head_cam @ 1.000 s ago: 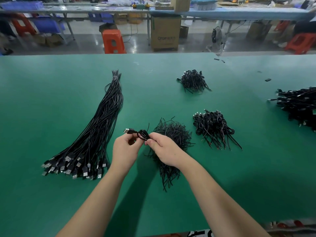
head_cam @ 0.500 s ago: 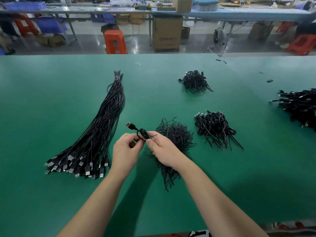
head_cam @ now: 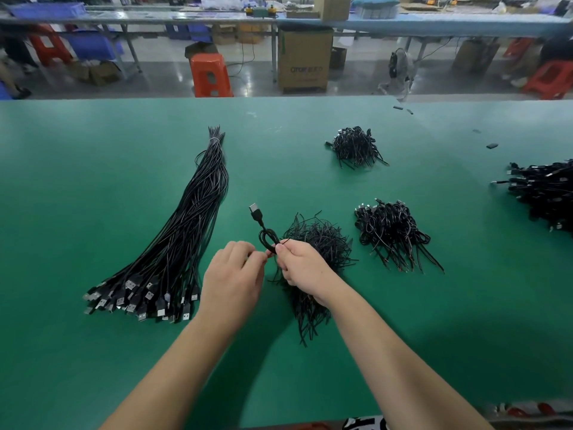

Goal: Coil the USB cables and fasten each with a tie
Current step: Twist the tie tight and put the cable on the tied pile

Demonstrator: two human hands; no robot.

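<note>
a long bundle of straight usb cables [head_cam: 173, 240] lay at the left of the green table [head_cam: 77, 181], plugs fanned toward the person. just right of it the left hand [head_cam: 232, 280] and the right hand [head_cam: 302, 265] met above the table, fingertips together, both pinching a small coiled cable [head_cam: 269, 238] whose usb plug [head_cam: 255, 211] stuck up and away. a thin tie end showed at the right thumb. under the right hand sat a heap of loose ties [head_cam: 316, 252]. further right lay a pile of coiled cables [head_cam: 390, 231], a second pile [head_cam: 355, 147] behind it, and another heap [head_cam: 548, 190] at the table's right edge.
</note>
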